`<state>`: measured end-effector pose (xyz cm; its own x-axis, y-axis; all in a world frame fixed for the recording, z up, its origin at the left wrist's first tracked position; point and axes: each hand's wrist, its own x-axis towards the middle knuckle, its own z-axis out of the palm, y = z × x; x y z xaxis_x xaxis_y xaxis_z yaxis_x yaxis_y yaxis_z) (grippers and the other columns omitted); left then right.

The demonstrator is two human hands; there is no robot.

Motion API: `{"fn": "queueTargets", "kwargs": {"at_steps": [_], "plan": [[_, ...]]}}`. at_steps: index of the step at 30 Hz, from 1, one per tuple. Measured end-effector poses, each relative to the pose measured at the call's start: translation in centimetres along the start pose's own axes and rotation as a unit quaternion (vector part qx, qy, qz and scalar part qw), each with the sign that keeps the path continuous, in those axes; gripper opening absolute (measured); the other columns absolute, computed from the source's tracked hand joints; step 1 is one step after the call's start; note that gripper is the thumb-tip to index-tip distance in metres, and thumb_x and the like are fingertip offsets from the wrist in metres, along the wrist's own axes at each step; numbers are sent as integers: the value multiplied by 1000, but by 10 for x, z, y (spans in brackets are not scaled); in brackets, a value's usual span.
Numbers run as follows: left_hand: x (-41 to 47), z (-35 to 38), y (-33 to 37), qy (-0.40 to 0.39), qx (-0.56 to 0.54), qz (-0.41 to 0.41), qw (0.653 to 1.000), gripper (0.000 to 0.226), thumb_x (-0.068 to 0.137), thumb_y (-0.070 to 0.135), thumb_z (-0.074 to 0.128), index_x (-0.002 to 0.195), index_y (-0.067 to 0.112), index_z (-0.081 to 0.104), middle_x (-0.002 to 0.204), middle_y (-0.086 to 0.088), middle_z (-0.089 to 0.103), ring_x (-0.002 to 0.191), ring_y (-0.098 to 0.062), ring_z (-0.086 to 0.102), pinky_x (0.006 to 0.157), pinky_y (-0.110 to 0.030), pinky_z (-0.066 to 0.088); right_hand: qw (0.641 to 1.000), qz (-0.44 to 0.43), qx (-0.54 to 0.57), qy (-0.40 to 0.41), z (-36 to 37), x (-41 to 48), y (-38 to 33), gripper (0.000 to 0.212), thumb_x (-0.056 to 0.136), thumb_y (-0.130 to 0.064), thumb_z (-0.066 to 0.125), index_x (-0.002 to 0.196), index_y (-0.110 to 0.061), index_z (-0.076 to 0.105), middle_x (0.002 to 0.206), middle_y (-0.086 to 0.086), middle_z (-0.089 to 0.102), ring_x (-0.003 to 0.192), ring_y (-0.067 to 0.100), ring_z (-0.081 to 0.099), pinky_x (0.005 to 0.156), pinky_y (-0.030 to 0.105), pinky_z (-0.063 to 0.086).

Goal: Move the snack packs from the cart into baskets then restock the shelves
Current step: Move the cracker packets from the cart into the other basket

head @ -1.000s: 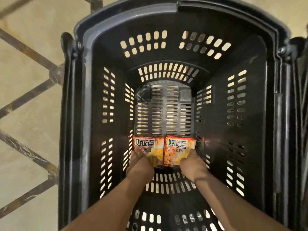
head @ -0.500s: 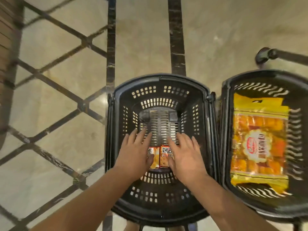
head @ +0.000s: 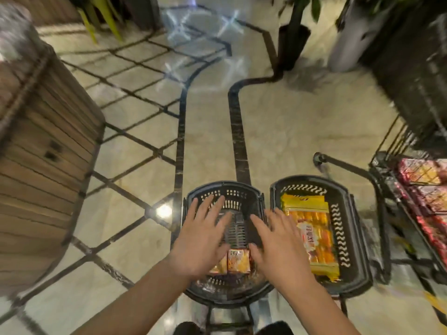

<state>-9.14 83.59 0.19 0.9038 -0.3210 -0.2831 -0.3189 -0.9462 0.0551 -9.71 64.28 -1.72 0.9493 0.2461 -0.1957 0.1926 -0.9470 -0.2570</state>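
- Pale marble floor with dark inlaid lines fills the view under everything.
- At the left stands a brown slatted wooden cabinet, blurred.
- At the far right is a black wire cart, with red-wrapped snack packs stacked inside it.
- Just left of the cart sits a black perforated plastic basket, and a large yellow-and-orange snack bag lies flat along it.
- Beside that, rims nearly touching, is a second black slotted plastic basket, and both hands are over this one.
- The left hand is flat and spread, fingers straight, holding nothing. It covers part of the left small pack.
- The right hand is likewise splayed and empty, over the basket's right rim.
- Two small orange snack packs lie side by side on this basket's floor at the near end, showing between the two hands. Whether either hand touches them cannot be told.
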Motion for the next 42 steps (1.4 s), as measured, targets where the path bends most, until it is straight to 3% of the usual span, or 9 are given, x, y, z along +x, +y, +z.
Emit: {"fn": "queueTargets", "kwargs": {"at_steps": [7, 15, 19, 22, 24, 26, 29, 38, 42], "plan": [[-50, -45, 59, 31, -8, 31, 999, 74, 102, 52, 47, 163, 28, 13, 173, -6, -6, 158, -29, -8, 127, -51, -9, 997, 22, 6, 70, -64, -66, 4, 64, 95, -46, 58, 154, -34, 35, 163, 4, 29, 153, 25, 18, 126, 44, 12], [-72, -58, 110, 68, 4, 155, 986, 73, 99, 52, 52, 161, 27, 24, 172, -7, 6, 159, -32, 1, 127, -55, -4, 982, 147, 12, 120, -78, -164, 11, 58, 93, -49, 58, 148, -36, 45, 158, 1, 36, 149, 23, 27, 124, 47, 20], [-85, -62, 144, 72, 35, 231, 970, 73, 77, 54, 79, 140, 24, 59, 153, -13, 50, 143, -38, 45, 118, -62, 33, 965, 220, 21, 141, -84, -223, 18, 59, 90, -47, 65, 145, -37, 49, 154, 2, 42, 146, 23, 34, 123, 46, 22], [-95, -69, 183, 83, 49, 268, 958, 75, 61, 56, 89, 126, 24, 69, 138, -10, 63, 130, -37, 59, 106, -61, 48, 950, 269, 29, 154, -89, -267, 28, 62, 89, -49, 66, 146, -35, 48, 154, 4, 42, 145, 25, 36, 121, 46, 24], [-102, -78, 217, 83, 54, 296, 950, 74, 65, 57, 87, 128, 24, 68, 142, -11, 61, 134, -38, 55, 109, -62, 43, 938, 295, 36, 177, -95, -295, 40, 62, 88, -51, 66, 146, -35, 49, 153, 4, 44, 142, 26, 39, 120, 45, 28], [-111, -83, 256, 82, 53, 327, 940, 71, 85, 55, 72, 147, 26, 53, 160, -12, 40, 150, -38, 32, 122, -61, 22, 929, 316, 31, 191, -102, -326, 58, 61, 88, -51, 65, 145, -35, 49, 153, 5, 44, 143, 26, 39, 120, 45, 28], [-122, -89, 318, 83, 65, 349, 931, 69, 100, 53, 52, 159, 27, 31, 171, -8, 12, 158, -33, 6, 125, -54, -2, 915, 346, 45, 204, -110, -373, 92, 59, 93, -49, 61, 148, -36, 45, 158, 3, 36, 148, 23, 29, 123, 42, 18], [-138, -70, 534, 63, 119, 383, 914, 73, 99, 58, 49, 161, 30, 22, 172, -6, 8, 158, -32, 3, 127, -55, 2, 885, 396, 57, 238, -125, -526, 241, 57, 95, -45, 62, 149, -34, 45, 158, 3, 37, 149, 24, 29, 124, 43, 15], [-139, -75, 596, 59, 116, 372, 919, 71, 101, 58, 46, 161, 30, 20, 172, -4, 5, 158, -31, 1, 126, -54, 1, 893, 388, 75, 214, -131, -559, 298, 59, 96, -45, 60, 151, -36, 41, 159, 2, 36, 149, 24, 27, 124, 44, 16]]}}
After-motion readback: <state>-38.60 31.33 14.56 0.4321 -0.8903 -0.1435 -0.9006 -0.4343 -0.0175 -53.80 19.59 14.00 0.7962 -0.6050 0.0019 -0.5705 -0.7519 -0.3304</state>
